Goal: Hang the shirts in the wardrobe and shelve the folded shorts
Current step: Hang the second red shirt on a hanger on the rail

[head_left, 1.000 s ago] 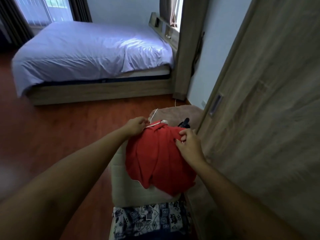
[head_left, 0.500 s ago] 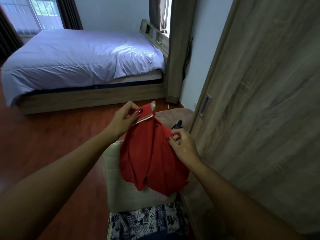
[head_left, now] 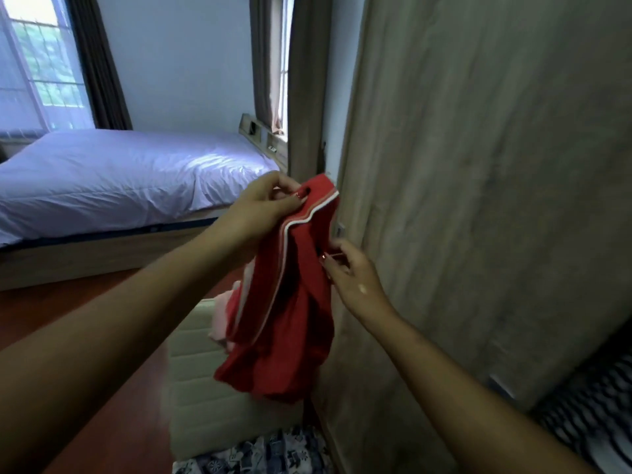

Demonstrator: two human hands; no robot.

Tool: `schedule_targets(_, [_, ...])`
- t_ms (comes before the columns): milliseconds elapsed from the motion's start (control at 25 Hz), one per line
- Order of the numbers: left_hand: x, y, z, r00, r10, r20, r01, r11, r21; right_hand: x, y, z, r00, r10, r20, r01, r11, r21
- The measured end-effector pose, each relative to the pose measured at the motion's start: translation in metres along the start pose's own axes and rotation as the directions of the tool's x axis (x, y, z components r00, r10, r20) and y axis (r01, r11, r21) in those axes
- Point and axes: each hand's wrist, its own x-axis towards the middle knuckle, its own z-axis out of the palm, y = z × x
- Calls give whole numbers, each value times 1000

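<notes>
**Aloft between two hands: a red shirt beside the wardrobe door**

Nearest, at the bottom edge, a blue-and-white printed cloth (head_left: 260, 455) was cut off by the frame, its pattern too smeared to read. At the lower right a black-and-white striped fabric (head_left: 588, 415) was also cropped and blurred. Above the printed cloth sat a cream quilted cushion (head_left: 212, 388), padded and blocky, its far end hidden behind the hanging garment.

The red shirt (head_left: 290, 319) hung in the air at centre frame, a soft knit with a white-striped collar band, its hem bunched in loose folds. A pink garment (head_left: 222, 313) peeked out at its left edge, mostly covered. The left hand (head_left: 263, 206) gripped the collar at the top, thumb and fingers closed on the band. The right hand (head_left: 352, 278) pinched the shirt's right edge lower down, though motion blur made the exact hold hard to make out.

Just behind, the wardrobe door (head_left: 478, 200) filled the right half, pale wood grain, closed over whatever was inside. Reddish wooden floor (head_left: 113, 422) ran to the bed (head_left: 119, 172) at middle left, under a smooth, lightly wrinkled lilac cover. Farthest, a window (head_left: 41, 63) and dark curtain (head_left: 99, 63) stood at the upper left.
</notes>
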Motion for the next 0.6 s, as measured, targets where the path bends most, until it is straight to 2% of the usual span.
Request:
schedule_targets(80, [-11, 36, 42, 995, -97, 12, 97, 982, -164, -27, -24, -38, 969, -86, -232, 67, 994, -91])
schedule_targets(160, [-23, 65, 89, 994, -90, 59, 103, 951, -292, -71, -54, -78, 888, -188, -419, 131, 978, -161])
schedule_targets(240, [-39, 89, 141, 993, -27, 114, 68, 927, -369, -125, -84, -113, 805, -325, -497, 217, 940, -264])
schedule_targets(280, [-48, 100, 169, 991, -13, 134, 67, 913, -402, -151, -93, -128, 782, -391, -486, 235, 906, -351])
schedule_targets(320, [-57, 108, 195, 990, -11, 143, 73, 898, -434, -173, -97, -141, 783, -422, -457, 210, 871, -445])
schedule_targets(400, [-74, 121, 234, 989, -38, 145, 106, 863, -494, -204, -91, -160, 823, -359, -441, 51, 819, -571])
schedule_targets(480, [-93, 132, 270, 986, -56, 159, 135, 824, -551, -231, -88, -193, 810, -221, -544, -131, 834, -535])
schedule_targets(600, [-121, 141, 310, 978, -12, 210, 135, 803, -580, -266, -87, -265, 758, -200, -621, -214, 823, -527])
